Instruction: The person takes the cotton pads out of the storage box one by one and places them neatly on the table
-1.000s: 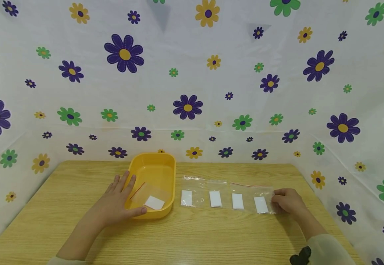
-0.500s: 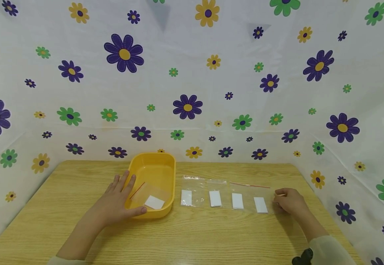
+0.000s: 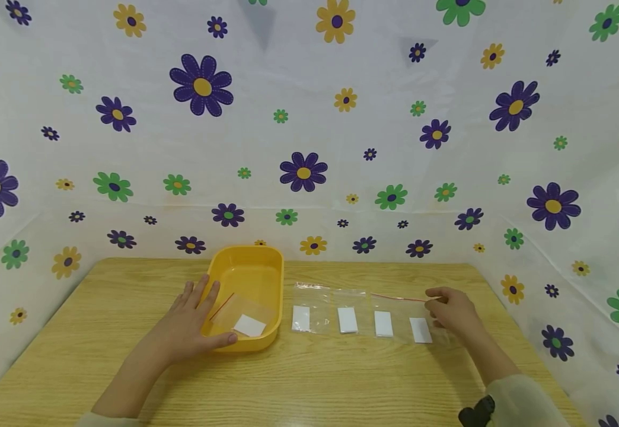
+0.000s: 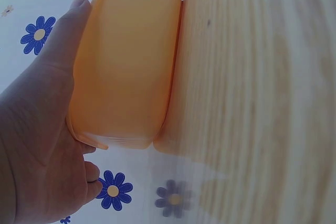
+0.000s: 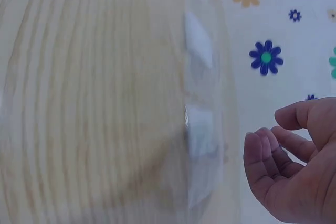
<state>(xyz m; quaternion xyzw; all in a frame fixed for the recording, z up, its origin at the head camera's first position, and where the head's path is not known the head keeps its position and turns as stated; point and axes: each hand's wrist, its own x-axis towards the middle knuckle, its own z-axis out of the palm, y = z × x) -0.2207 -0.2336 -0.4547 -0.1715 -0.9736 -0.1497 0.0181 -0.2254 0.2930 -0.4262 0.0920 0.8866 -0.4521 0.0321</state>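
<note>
Over the left rim of a yellow plastic tray (image 3: 280,290) lies my left hand (image 3: 178,332), fingers spread and thumb across the near corner. The left wrist view shows its thumb along the tray's side. Inside the tray is a clear zip bag (image 3: 260,305) with a red strip and a white card (image 3: 249,325). Several more clear bags, each with a white card, lie in a row to the right. My right hand (image 3: 453,311) hovers at the upper right corner of the end bag (image 3: 402,307), by its red strip. Its fingers bend loosely, with a gap to the thumb in the right wrist view.
The tray and bags lie on a wood-grain table (image 3: 336,385). A white cloth (image 3: 309,130) printed with flowers rises behind the table and along both sides. The table's back edge runs close behind the tray.
My right hand has come off the right edge of the end bag and moved left and away from me, to its upper corner. The left hand and tray have stayed put.
</note>
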